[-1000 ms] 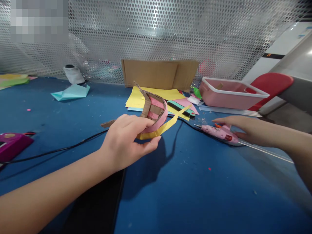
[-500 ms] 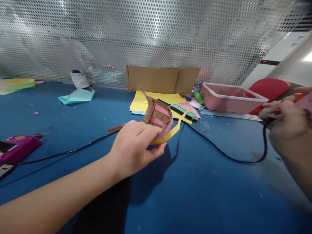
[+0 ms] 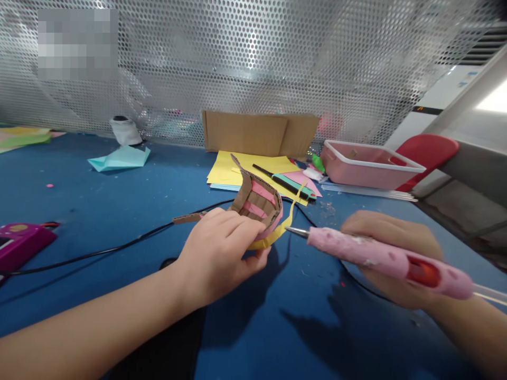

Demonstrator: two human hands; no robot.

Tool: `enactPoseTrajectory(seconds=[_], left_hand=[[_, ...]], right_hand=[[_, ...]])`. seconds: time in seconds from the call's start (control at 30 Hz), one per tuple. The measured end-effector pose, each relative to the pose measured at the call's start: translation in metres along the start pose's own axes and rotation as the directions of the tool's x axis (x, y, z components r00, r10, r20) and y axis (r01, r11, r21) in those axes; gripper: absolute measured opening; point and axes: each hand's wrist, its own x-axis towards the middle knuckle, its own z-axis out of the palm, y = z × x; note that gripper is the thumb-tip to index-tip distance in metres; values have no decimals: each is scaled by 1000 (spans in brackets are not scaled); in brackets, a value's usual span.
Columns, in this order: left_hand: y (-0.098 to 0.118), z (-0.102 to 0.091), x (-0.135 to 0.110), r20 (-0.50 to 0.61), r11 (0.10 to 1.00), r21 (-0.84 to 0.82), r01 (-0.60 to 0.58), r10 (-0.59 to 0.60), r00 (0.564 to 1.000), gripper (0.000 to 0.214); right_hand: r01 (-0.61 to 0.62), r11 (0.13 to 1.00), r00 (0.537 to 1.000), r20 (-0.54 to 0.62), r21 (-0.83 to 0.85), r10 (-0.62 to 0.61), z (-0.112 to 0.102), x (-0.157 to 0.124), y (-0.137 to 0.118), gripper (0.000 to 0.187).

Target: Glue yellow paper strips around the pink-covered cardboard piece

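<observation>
My left hand [image 3: 225, 253] pinches a small curved cardboard piece [image 3: 259, 198] lined with pink strips, holding it above the blue table. A yellow paper strip [image 3: 279, 231] runs along its lower outer edge, partly under my left fingers, its free end rising to the right. My right hand [image 3: 392, 237] is wrapped round a pink glue gun [image 3: 356, 249], with a clear glue stick [image 3: 489, 294] coming out of its back end. The gun's metal nozzle [image 3: 297, 231] points left, close beside the yellow strip; whether it touches cannot be made out.
Behind lie yellow paper sheets [image 3: 225, 166] with a green-and-black cutter [image 3: 293, 184]. A pink basket [image 3: 372, 171] stands back right, near white glue sticks [image 3: 368, 192]. A black cable [image 3: 130, 243] crosses the table from a purple power strip [image 3: 26, 243]. Cardboard [image 3: 245, 132] leans against the perforated metal screen.
My right hand has come in from the far right edge, bringing the glue gun to the yellow strip. My left hand keeps hold of the cardboard piece, almost unmoved.
</observation>
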Motion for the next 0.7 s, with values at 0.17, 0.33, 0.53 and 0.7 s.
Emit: enactPoseTrajectory(seconds=[0.17,0.33,0.53,0.7], left_hand=[[3,1,-2,-11,1000,4,-19,20,1000,9],[6,2,-1,-10,999,-9,-32,32,999,6],[6,2,1,-13,999,-9,-44,44,999,5],[8,2,1,-13,999,-3,-53,53,999,5]], right_hand=[[96,986,989,97,136,-110,5,5,-6,13],[133,983,987,76,125,-143,12,1,-7,10],[164,986,985,64,-17,-162,14,-1,-8,7],[196,977,980,43,-79,-193,12,-2,-9,11]])
